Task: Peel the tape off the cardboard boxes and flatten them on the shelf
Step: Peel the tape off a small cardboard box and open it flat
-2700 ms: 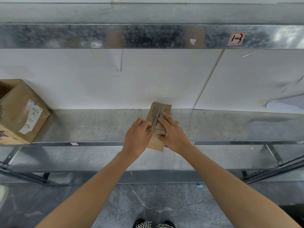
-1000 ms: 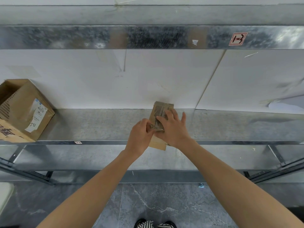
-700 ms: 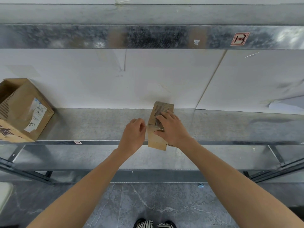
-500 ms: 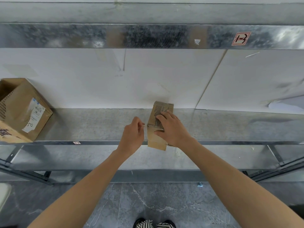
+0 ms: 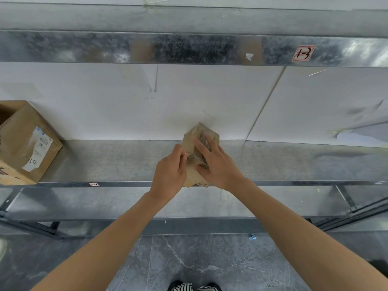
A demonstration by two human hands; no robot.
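Your left hand (image 5: pixel 171 175) has closed back in on the small box (image 5: pixel 192 141), which now sits turned and tipped up more than half a second ago. Your thumb and forefinger pinch together at the box's left edge; what exactly they hold there is too small to tell. Your right hand (image 5: pixel 217 164) grips the box from above, fingers spread over its top and thumb against its near side. The box is at the front edge of the metal shelf (image 5: pixel 115 162), well apart from the large box (image 5: pixel 25 143) on the left.
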